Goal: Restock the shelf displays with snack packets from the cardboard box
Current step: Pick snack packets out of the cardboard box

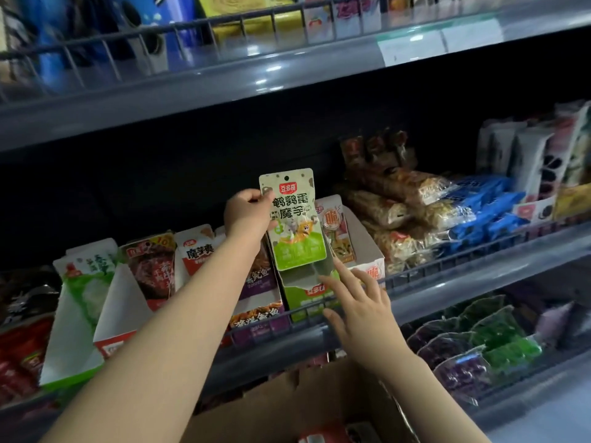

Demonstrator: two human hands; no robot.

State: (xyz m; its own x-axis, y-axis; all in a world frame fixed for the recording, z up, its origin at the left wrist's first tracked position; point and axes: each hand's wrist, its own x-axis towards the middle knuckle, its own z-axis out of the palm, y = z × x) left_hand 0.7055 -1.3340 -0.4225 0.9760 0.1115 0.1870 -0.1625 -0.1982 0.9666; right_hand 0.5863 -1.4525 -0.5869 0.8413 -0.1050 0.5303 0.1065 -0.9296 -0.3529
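My left hand [246,214] pinches the left edge of a green and white snack packet [294,222] and holds it upright above a green display carton [307,295] on the middle shelf. The packet's lower end reaches into the carton's open top. Just to the right, my right hand [358,302] is spread with straight fingers, its fingertips at the carton's right wall. The cardboard box [287,407] sits below my arms at the bottom of the view, with a red packet showing inside.
Other display cartons with red, purple and green packets line the middle shelf behind a wire rail [447,260]. Noodle packs [399,212] and blue packets [486,206] lie to the right. Dark pouches [463,346] fill the lower shelf. The upper shelf holds boxes and blue packs.
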